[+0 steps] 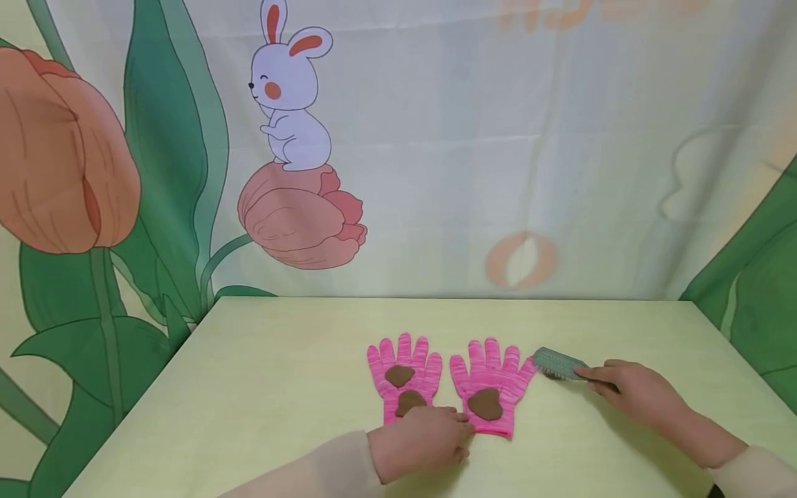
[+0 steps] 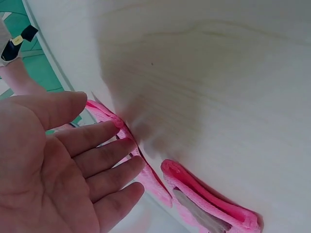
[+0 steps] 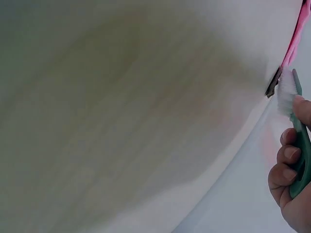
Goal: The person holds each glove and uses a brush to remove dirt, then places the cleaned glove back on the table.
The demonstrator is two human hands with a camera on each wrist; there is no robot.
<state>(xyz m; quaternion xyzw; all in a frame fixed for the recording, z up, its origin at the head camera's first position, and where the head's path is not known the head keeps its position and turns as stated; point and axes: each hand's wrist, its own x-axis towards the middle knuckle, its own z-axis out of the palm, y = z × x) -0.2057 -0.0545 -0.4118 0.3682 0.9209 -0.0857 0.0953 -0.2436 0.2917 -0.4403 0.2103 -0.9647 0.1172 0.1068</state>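
Two pink knitted gloves lie side by side with their fingers pointing away from me. The left glove (image 1: 405, 356) bears two brown patches (image 1: 400, 375), the lower one partly behind my left hand. One brown patch (image 1: 486, 404) lies on the right glove (image 1: 492, 373). My left hand (image 1: 423, 439) is at the gloves' cuffs, its fingers nearly straight in the left wrist view; its fingertips reach the right glove's cuff corner. My right hand (image 1: 644, 394) grips the handle of a green brush (image 1: 560, 363), white bristles (image 3: 286, 92) down. Under them lies a small dark piece (image 3: 274, 83), beside the right glove's outer finger.
The pale yellow table (image 1: 280, 373) has its far edge against a hanging cloth (image 1: 436, 138) printed with a rabbit and tulips. A dark strap with a yellow label (image 2: 15, 42) is on the other wrist.
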